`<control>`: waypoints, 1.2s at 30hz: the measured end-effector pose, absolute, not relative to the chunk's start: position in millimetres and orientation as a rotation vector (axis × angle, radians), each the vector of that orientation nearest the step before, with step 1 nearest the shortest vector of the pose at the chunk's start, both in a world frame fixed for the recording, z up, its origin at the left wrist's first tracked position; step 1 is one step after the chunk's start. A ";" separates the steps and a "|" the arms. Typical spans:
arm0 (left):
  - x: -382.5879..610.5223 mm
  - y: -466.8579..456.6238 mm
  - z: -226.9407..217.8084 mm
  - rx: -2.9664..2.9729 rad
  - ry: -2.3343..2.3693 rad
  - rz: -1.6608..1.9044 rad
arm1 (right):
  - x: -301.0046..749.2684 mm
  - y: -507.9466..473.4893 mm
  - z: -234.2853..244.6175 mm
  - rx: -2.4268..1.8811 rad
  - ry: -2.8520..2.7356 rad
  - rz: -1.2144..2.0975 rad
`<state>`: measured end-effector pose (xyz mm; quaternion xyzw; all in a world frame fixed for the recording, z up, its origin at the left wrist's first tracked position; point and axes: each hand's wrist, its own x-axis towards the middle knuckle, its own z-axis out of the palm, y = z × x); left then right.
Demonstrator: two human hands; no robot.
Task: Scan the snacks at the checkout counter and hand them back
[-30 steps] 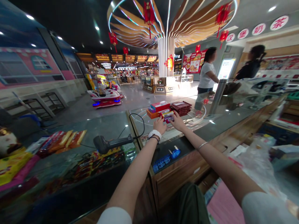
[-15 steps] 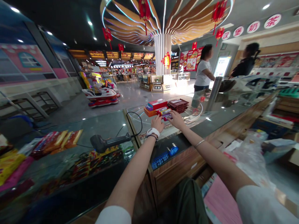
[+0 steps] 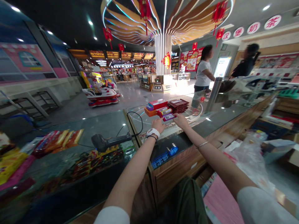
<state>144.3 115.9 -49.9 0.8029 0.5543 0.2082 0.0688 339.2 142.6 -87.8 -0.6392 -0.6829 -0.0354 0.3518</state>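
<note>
Several candy rolls lie side by side on the glass counter (image 3: 149,126), among them a yellow and red roll (image 3: 165,112). Closest to me is a purple candy roll (image 3: 169,117). My right hand (image 3: 181,121) pinches its right end between the fingertips. By its left end, a little nearer to me, my left hand (image 3: 158,125) rests with fingers loosely bent and holding nothing visible. Behind the rolls are a stack of dark red flat packets (image 3: 178,105), a red box (image 3: 157,104) and an orange box (image 3: 150,112).
A black handheld scanner (image 3: 109,141) with a looped cable lies to the left. Snack packets (image 3: 63,141) sit further left. A blue tag (image 3: 173,151) lies near the counter's front edge. Across the counter stands a person in a white shirt (image 3: 203,71). Plastic bags (image 3: 249,152) are at the right.
My left hand has drawn back slightly from the rolls. My right hand has moved a little to the right, and the purple roll now lies more exposed, slightly apart from the others.
</note>
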 end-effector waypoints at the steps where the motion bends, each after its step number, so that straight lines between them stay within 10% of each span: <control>1: 144.2 115.8 -50.0 2.418 1.670 0.622 | 339.1 142.4 -87.4 -1.658 -1.769 -0.087; 36: 107.2 64.1 -48.7 2.705 1.647 0.499 | 322.5 127.2 -85.7 -1.466 -2.042 -0.361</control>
